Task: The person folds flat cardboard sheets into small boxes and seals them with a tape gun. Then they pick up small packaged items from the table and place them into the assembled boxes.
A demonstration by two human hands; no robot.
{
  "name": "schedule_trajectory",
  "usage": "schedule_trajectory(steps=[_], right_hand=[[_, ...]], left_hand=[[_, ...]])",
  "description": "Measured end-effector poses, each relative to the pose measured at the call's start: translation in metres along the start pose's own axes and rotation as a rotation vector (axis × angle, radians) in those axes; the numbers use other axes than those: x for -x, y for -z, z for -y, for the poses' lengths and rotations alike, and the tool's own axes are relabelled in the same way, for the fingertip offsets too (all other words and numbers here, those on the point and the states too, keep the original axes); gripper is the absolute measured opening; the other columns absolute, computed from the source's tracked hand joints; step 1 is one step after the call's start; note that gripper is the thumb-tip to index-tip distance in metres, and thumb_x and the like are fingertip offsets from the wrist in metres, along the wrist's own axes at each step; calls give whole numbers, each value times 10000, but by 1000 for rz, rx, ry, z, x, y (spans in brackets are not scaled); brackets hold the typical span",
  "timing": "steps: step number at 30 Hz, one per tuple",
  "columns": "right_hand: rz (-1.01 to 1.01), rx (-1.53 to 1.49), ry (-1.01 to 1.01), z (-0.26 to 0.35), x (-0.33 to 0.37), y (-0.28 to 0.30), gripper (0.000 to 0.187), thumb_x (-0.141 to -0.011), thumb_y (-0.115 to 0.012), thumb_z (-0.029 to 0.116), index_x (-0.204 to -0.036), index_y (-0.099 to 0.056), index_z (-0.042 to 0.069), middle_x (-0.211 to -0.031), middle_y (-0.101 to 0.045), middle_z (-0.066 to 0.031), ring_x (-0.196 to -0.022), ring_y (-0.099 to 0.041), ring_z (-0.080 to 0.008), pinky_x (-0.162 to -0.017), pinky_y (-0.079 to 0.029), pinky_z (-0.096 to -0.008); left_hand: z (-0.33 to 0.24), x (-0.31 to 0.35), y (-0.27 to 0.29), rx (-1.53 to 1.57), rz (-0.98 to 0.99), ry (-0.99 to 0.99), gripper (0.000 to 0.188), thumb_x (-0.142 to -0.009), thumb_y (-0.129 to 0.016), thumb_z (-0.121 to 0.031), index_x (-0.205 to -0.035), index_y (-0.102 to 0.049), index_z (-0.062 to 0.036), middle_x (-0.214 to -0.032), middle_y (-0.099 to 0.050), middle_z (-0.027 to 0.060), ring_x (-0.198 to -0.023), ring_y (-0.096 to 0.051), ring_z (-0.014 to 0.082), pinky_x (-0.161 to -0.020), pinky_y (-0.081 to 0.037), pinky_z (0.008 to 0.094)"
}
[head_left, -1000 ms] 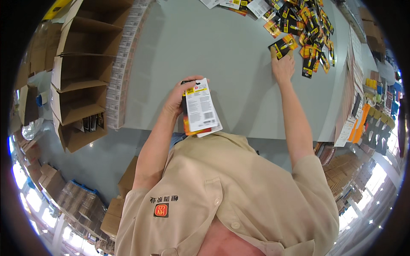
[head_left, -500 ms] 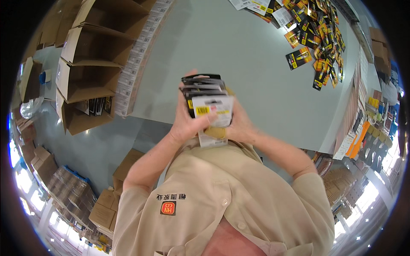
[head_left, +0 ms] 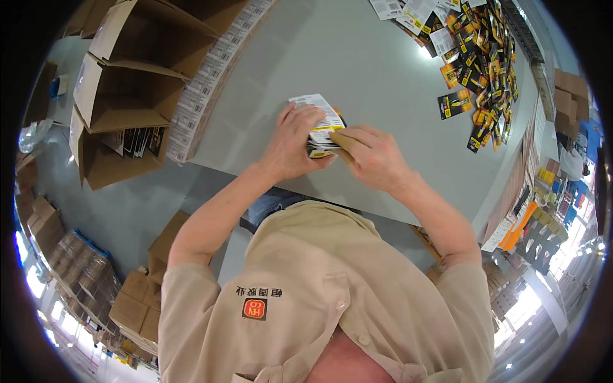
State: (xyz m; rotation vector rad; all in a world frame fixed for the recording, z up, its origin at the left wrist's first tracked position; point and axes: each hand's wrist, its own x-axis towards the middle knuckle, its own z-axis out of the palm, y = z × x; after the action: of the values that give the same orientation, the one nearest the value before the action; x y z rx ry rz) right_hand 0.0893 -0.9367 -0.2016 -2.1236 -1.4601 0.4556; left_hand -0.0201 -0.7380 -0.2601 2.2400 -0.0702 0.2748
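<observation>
My left hand point(head_left: 292, 142) is wrapped around a stack of carded blister packs point(head_left: 322, 115), held above the near part of the table. The top card's white back faces up, and black and yellow edges show below. My right hand point(head_left: 377, 156) is closed at the stack's right side, pinching a tan band-like strip point(head_left: 345, 142) against it. How far the strip goes round the stack is hidden by my fingers.
A heap of black-and-orange blister packs point(head_left: 476, 70) lies at the table's far right, one pack point(head_left: 454, 104) apart from it. Open cardboard boxes point(head_left: 121, 99) stand in a row at left, the nearest holding several cards. A stack of labelled white packs point(head_left: 198, 96) lines the grey table's point(head_left: 306, 57) left edge.
The stack has moved slightly up and turned, with its white face now tilted. My left hand has shifted over its left side, and my right hand has drawn to the right with the tan strip.
</observation>
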Motion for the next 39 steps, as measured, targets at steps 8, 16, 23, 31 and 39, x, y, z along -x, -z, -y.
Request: schedule_trajectory(steps=[8, 16, 23, 31, 39], right_hand=[[-388, -317, -338, -21, 47, -96, 399, -793, -776, 27, -1179, -675, 15, -1111, -697, -169, -967, -672, -372, -825, -568, -400], [-288, -297, -270, -37, 32, -110, 351, -785, -714, -9, -1133, -692, 30, -1044, -702, -187, -902, -674, -381, -772, -558, -425], [-114, -997, -325, 3, -14, -42, 214, -886, -744, 72, -1074, -694, -16, -954, -740, -96, -772, -649, -158, -707, -537, -310], [-37, -1605, -557, 114, -215, -128, 202, -969, -675, 145, -1086, -702, -17, -1000, -724, -50, -822, -677, -112, -715, -571, -279], [-194, -1235, -909, 160, -268, -149, 311, -968, -705, 273, -1011, -701, -35, -901, -713, -77, -746, -673, -131, -631, -563, -292]], left_hand=[[-22, -22, -3, -707, 437, -217, 351, -829, -639, -157, -1160, -594, -52, -1211, -578, 116, -1250, -513, 276, -1193, -254, 521], [-35, -32, 20, -508, 400, -173, 400, -810, -704, -209, -1169, -612, -59, -1251, -576, 141, -1292, -496, 314, -1172, -286, 541], [-50, -20, 263, -304, -397, 240, 461, -828, -737, -187, -1261, -628, -73, -1256, -633, 158, -1210, -597, 303, -1057, -444, 398], [156, 0, 409, -491, -105, 699, 845, -914, -519, -704, -1544, -394, -155, -1589, -361, 138, -1485, -312, 331, -1197, -254, 507], [169, 15, 396, -545, -100, 621, 948, -881, -457, -775, -1600, -284, -181, -1651, -235, 167, -1521, -209, 383, -1214, -184, 541]])
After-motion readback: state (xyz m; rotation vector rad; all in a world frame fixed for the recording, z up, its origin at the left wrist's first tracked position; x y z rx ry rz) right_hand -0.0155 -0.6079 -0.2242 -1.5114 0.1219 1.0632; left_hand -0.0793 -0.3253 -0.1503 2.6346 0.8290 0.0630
